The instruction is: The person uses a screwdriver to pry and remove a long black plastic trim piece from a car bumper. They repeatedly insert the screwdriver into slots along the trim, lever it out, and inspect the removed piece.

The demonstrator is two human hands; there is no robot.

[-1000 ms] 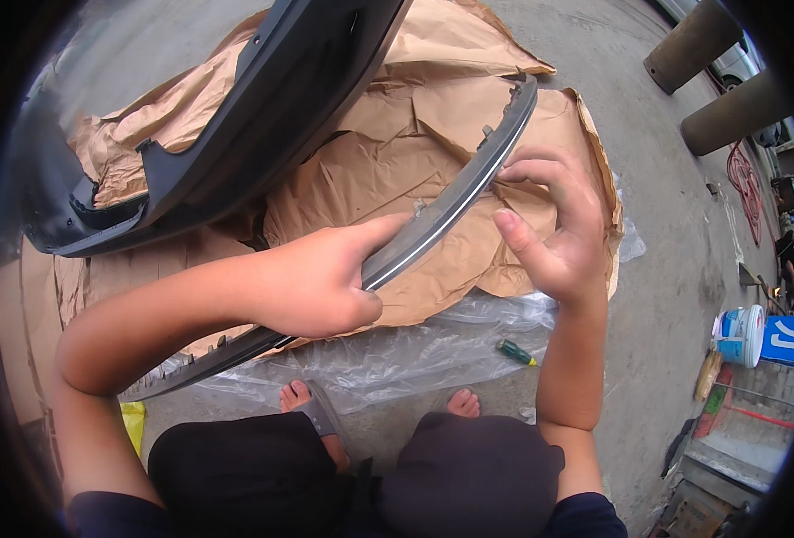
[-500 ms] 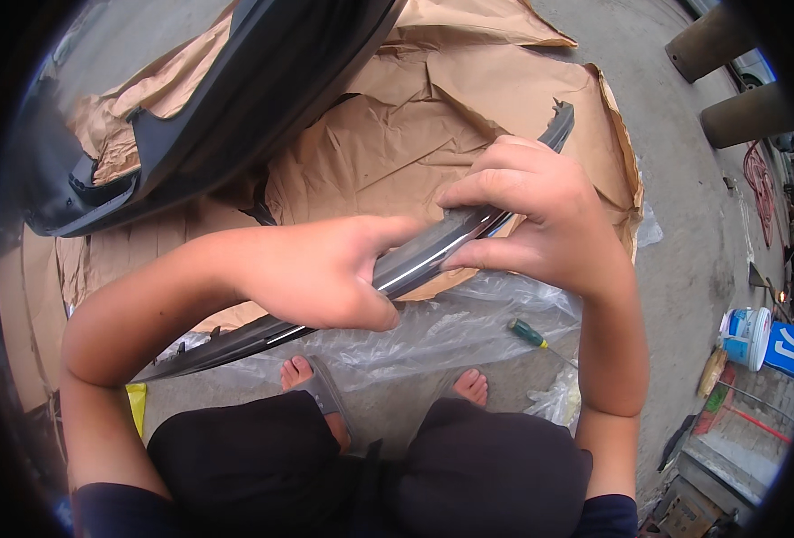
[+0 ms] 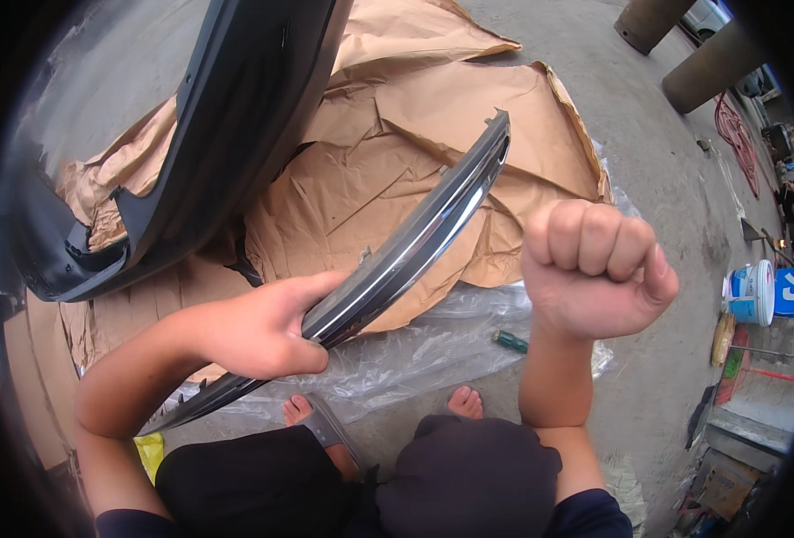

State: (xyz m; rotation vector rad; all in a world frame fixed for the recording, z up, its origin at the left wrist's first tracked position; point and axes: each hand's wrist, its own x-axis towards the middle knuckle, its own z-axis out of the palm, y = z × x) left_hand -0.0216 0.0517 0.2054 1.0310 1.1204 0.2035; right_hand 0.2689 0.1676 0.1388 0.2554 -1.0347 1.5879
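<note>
My left hand [image 3: 276, 332] is wrapped round a long, curved black trim strip with a chrome edge [image 3: 415, 238], near its middle. The strip slants from low at the left, over my knee, up to the right, its far end raised above brown paper. Small clips show along its lower left part. Away from the strip, my right hand [image 3: 590, 269] is raised in a fist to the right, fingers curled, with nothing seen in it. A large black car bumper [image 3: 235, 134] stands on the paper at the left.
Crumpled brown paper [image 3: 325, 188] and clear plastic film [image 3: 397, 359] lie on the concrete floor. A green-handled screwdriver [image 3: 511, 342] rests near my right forearm. Farther right are a white bucket [image 3: 754, 292], a red hose [image 3: 736, 143] and thick posts [image 3: 711, 76].
My right hand has let go of the strip, moved right and closed into a fist. My left hand still holds the strip, which now tilts more steeply. The view has shifted slightly.
</note>
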